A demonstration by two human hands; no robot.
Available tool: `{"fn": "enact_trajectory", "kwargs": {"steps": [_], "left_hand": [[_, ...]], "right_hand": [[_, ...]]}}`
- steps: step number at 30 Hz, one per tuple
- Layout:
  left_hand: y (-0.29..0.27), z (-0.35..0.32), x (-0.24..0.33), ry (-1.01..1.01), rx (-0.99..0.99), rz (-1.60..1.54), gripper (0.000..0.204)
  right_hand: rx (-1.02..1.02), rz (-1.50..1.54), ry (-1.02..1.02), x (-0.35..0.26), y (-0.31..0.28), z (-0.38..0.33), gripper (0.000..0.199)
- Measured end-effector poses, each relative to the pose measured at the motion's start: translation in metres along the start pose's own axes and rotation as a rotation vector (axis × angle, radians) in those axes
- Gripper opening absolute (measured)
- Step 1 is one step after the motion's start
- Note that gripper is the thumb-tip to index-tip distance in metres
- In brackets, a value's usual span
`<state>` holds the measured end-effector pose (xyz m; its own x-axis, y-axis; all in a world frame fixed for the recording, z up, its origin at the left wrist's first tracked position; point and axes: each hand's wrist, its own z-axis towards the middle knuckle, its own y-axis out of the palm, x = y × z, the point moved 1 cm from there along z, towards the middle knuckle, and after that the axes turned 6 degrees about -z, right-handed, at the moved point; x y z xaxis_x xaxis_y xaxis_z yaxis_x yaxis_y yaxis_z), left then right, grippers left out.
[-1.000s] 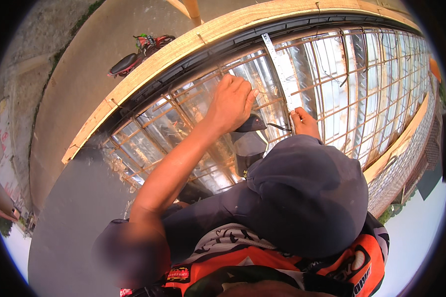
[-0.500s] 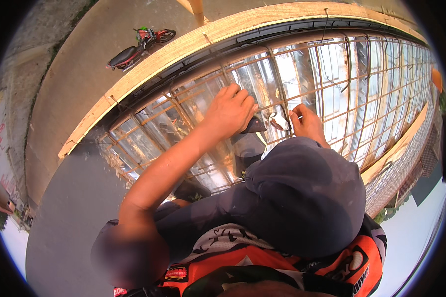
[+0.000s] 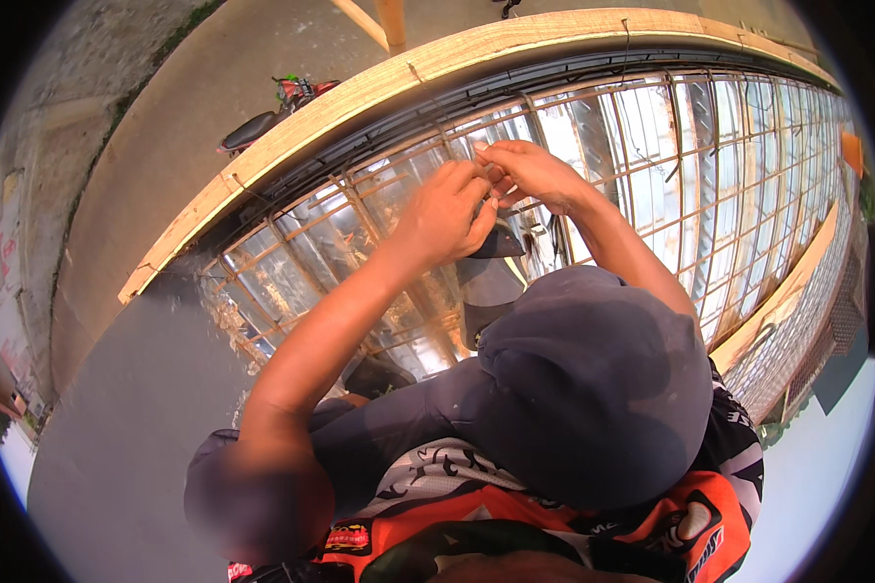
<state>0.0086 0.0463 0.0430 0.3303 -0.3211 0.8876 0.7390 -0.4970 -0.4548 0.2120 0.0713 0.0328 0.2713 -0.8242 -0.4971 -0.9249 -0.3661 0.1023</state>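
Head cam: left hand [image 3: 447, 216] & right hand [image 3: 535, 173] grips pinched together over rebar grid [image 3: 651, 126]; held item unclear.

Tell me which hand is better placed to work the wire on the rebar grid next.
Probably the right hand: its fingertips pinch at the rebar grid crossing, while the left hand is curled beside it, seemingly steadying.

- Hands: two, left hand [image 3: 444, 216] and right hand [image 3: 532, 173], touching at 12 o'clock.
- Rebar grid [image 3: 651, 146]: one.
- Wooden form boards: two, one [image 3: 379, 92] at 11 o'clock, one [image 3: 783, 291] at 3 o'clock.
- Motorcycle [image 3: 277, 112]: one, at 10 o'clock.
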Motion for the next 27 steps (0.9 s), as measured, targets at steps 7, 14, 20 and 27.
{"fn": "enact_trajectory", "kwargs": {"steps": [7, 14, 20, 27], "left_hand": [[0.007, -0.019, -0.002, 0.09, 0.015, 0.103, 0.022], [-0.022, 0.036, -0.05, -0.456, 0.357, 0.049, 0.033], [-0.008, 0.06, -0.077, -0.629, 0.246, -0.06, 0.036], [0.004, 0.068, -0.083, -0.718, 0.389, -0.349, 0.035]], "right_hand": [[0.092, 0.199, -0.079, 0.02, 0.017, 0.045, 0.012], [0.596, -0.469, -0.533, 0.052, 0.029, 0.043, 0.023], [0.645, -0.371, -0.438, 0.044, 0.045, 0.028, 0.032], [0.74, -0.477, -0.722, 0.053, 0.049, 0.041, 0.034]]}}
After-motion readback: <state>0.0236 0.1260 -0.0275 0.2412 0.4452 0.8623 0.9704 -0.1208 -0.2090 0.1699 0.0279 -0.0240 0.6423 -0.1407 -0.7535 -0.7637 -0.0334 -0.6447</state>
